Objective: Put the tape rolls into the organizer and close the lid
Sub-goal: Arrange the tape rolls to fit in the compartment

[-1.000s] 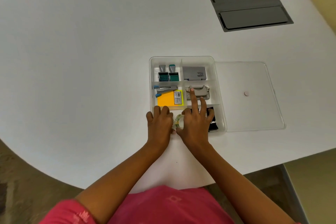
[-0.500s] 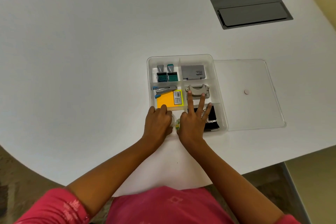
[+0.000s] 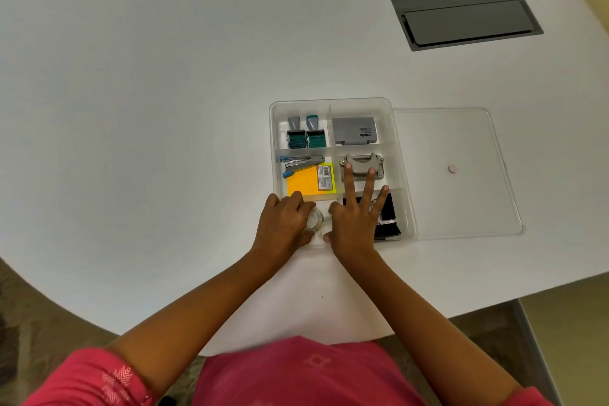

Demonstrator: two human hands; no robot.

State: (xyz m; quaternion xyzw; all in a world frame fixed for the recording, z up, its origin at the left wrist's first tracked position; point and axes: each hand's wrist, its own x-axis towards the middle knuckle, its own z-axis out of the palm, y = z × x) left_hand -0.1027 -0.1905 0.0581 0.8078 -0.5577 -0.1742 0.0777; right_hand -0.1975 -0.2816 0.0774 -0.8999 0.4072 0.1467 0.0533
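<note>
a wide white table [image 3: 164, 109] is filling the view, with a grey recessed hatch [image 3: 458, 2] sitting well off toward its far right corner. near the front edge a clear organizer [image 3: 397, 148] is lying open, and its clear lid [image 3: 461, 142] is resting flat on the table just beside the right wall, touching or nearly so.

the far and middle compartments are holding two stamps [image 3: 306, 137], a grey ink pad [image 3: 354, 131], a stapler [image 3: 301, 163], an orange note pad [image 3: 304, 183] and a hole punch [image 3: 362, 164]; black binder clips [image 3: 387, 221] are sitting in the near right one.

both hands are working in the near left compartment. the left hand [image 3: 283, 224] is curling narrowly around a clear tape roll [image 3: 314, 219], fingertips on its rim. the right hand [image 3: 354, 224] is pinching with thumb and forefinger at something just beside that roll, probably a second roll, though i cannot tell for sure, while its other three fingers are spreading wide over the hole punch and clips.

the compartment is looking tight. if a roll is left standing on edge or riding on the divider, the lid is likely not going to seat. the splayed fingers could also be dragging the clips or punch up as the hand pulls away, and the smooth lid could be sliding away when reached for.
</note>
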